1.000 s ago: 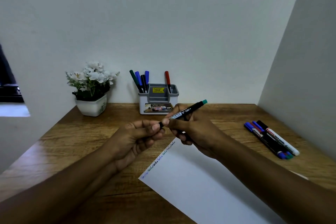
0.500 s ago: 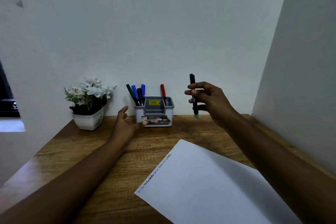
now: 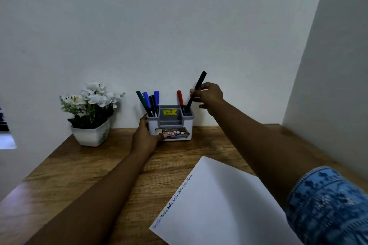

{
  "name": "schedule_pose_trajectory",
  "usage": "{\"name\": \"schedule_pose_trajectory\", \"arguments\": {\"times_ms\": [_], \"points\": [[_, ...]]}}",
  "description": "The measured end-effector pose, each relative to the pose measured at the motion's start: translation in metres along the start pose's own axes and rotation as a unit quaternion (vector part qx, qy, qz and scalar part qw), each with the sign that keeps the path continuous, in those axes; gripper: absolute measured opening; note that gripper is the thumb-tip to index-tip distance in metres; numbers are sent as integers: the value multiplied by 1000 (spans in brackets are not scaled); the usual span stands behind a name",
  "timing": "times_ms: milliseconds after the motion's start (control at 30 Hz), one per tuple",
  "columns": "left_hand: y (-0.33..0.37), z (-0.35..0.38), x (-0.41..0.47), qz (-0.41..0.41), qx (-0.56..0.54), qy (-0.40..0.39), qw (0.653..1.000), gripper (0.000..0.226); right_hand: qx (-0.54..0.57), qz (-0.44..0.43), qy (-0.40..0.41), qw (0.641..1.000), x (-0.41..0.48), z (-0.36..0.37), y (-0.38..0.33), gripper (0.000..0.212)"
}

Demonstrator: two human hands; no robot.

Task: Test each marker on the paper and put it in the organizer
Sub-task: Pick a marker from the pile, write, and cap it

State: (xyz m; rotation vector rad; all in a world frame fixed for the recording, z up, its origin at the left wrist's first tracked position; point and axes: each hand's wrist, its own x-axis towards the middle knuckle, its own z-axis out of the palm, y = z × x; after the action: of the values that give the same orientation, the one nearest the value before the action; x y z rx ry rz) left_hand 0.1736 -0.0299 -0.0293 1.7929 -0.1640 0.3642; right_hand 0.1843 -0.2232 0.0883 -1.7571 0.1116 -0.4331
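My right hand pinches the black marker partway up its barrel, fingers curled round it. The marker leans with its top to the right, and its lower end sits inside the right compartment of the organizer, just beside the red marker standing there. My left hand grips the organizer's left side, thumb across the front label. In the left compartment I see a cluster of markers: green, blue and black. The organizer stands at the far edge of the wooden table, against the wall. The paper lies near me on the right, handwriting along its left edge. A white flower pot stands left of the organizer.
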Motion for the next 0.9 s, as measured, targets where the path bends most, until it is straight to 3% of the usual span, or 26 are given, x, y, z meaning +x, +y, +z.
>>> {"name": "schedule_pose_trajectory", "arguments": {"times_ms": [133,233,300,600,700,767,900], "points": [[1,0,0,5,7,3,1000,86,-72,39,-29,996,3,15,13,21],[2,-1,-1,3,19,3,1000,84,-147,104,-48,983,7,26,22,54],[2,-2,-1,1,26,1,1000,85,-171,107,-48,978,6,30,24,60],[23,-8,-26,-69,59,-11,996,91,-191,20,-44,980,-33,-9,3,35],[35,-12,-48,-94,56,-5,994,76,-170,-17,-48,984,-61,-43,6,27],[40,-15,-69,-83,65,-42,994,68,-184,-36,-51,981,-80,-72,8,23],[46,-28,-114,-8,161,-217,963,63,-242,-50,-22,969,-105,-137,17,14]]}}
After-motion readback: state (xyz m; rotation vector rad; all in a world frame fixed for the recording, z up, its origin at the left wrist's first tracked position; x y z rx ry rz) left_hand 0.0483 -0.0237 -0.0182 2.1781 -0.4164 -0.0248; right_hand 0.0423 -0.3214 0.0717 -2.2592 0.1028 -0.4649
